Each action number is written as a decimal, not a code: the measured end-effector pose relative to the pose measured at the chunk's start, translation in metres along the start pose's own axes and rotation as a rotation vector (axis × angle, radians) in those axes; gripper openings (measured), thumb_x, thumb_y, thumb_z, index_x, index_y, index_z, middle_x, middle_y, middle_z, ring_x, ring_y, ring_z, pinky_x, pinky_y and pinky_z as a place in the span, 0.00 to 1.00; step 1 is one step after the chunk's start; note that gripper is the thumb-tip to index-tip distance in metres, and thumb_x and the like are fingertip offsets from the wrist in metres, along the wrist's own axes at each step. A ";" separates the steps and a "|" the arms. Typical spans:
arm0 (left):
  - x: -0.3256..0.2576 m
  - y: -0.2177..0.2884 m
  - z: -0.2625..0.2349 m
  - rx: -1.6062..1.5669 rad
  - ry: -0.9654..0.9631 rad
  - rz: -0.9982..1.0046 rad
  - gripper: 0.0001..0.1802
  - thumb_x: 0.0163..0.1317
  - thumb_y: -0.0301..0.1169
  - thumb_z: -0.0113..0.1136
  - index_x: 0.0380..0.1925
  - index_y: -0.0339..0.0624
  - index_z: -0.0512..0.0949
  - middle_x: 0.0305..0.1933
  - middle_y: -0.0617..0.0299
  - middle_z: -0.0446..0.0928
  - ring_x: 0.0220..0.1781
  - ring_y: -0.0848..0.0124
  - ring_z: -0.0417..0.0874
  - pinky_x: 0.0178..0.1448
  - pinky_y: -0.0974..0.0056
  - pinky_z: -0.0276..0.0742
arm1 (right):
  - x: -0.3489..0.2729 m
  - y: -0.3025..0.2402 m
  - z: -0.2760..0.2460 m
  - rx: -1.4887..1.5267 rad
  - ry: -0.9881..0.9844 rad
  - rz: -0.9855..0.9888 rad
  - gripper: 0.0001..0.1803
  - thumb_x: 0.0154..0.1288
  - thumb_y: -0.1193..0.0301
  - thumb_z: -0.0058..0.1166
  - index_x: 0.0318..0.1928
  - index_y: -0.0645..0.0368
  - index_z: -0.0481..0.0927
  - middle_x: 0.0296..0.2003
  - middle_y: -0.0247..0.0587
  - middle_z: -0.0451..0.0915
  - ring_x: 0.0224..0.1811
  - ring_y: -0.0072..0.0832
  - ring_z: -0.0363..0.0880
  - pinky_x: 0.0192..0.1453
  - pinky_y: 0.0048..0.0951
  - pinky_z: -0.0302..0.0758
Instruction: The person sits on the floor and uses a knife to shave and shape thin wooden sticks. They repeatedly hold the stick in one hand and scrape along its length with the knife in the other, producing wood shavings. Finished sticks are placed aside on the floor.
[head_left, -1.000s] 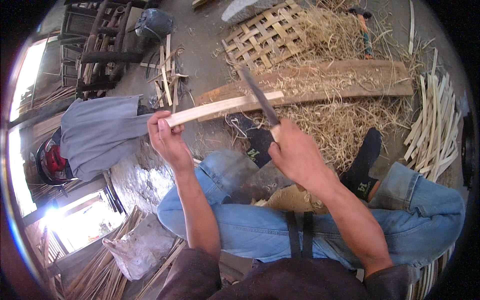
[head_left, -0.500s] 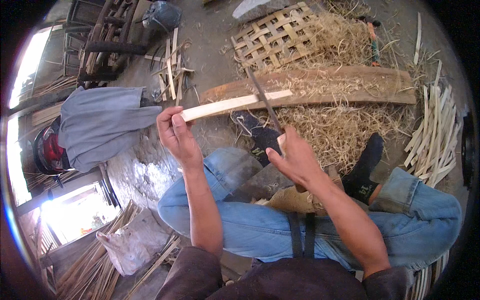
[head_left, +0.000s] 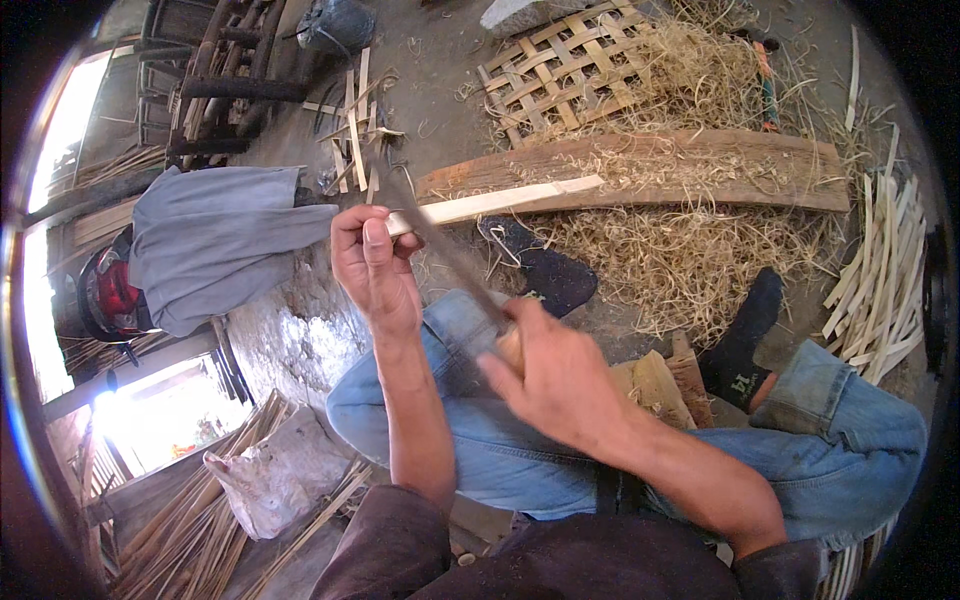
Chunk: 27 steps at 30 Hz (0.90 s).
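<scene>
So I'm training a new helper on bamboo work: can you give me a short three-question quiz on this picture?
1. True or false: the left hand grips the near end of the pale bamboo strip.
2. What does the right hand hold?
A. a hammer
B. a long knife by its wooden handle
C. a paintbrush
3. Fill in: the woven bamboo mat lies beyond the long wooden ____.

Key: 1 true; 2 B; 3 plank.
</scene>
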<state>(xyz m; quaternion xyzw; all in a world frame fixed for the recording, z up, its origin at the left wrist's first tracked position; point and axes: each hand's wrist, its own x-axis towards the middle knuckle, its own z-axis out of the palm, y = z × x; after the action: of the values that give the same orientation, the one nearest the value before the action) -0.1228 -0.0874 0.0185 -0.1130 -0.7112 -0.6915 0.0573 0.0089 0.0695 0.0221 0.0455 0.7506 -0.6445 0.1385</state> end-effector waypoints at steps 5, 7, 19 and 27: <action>0.002 -0.001 0.014 0.011 0.064 0.006 0.17 0.63 0.42 0.62 0.38 0.40 0.71 0.37 0.65 0.70 0.29 0.79 0.73 0.34 0.71 0.76 | 0.008 0.021 0.008 0.052 0.085 -0.015 0.20 0.62 0.66 0.55 0.46 0.69 0.66 0.29 0.64 0.78 0.33 0.59 0.79 0.37 0.52 0.76; 0.001 0.003 0.016 0.014 0.037 -0.016 0.16 0.64 0.41 0.62 0.38 0.40 0.71 0.36 0.65 0.70 0.30 0.79 0.73 0.34 0.71 0.77 | 0.019 0.046 0.004 0.092 0.080 0.111 0.22 0.62 0.67 0.55 0.50 0.68 0.67 0.30 0.63 0.78 0.34 0.57 0.80 0.38 0.50 0.75; 0.005 0.001 0.020 0.017 0.054 -0.029 0.13 0.68 0.39 0.56 0.38 0.42 0.69 0.34 0.66 0.68 0.29 0.79 0.71 0.36 0.71 0.77 | 0.036 0.107 -0.005 -0.093 0.112 0.148 0.17 0.60 0.69 0.52 0.41 0.73 0.68 0.30 0.67 0.79 0.34 0.58 0.80 0.42 0.50 0.77; 0.020 -0.006 0.038 -0.116 0.034 0.033 0.13 0.69 0.42 0.54 0.37 0.46 0.67 0.36 0.66 0.69 0.40 0.73 0.74 0.51 0.62 0.75 | 0.047 0.141 -0.023 -0.248 0.112 0.154 0.17 0.61 0.68 0.52 0.41 0.72 0.69 0.26 0.61 0.79 0.32 0.54 0.81 0.37 0.49 0.77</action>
<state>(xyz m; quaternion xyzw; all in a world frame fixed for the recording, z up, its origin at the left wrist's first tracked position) -0.1403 -0.0477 0.0159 -0.1160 -0.6671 -0.7322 0.0739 -0.0044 0.1100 -0.1220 0.1211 0.8251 -0.5310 0.1500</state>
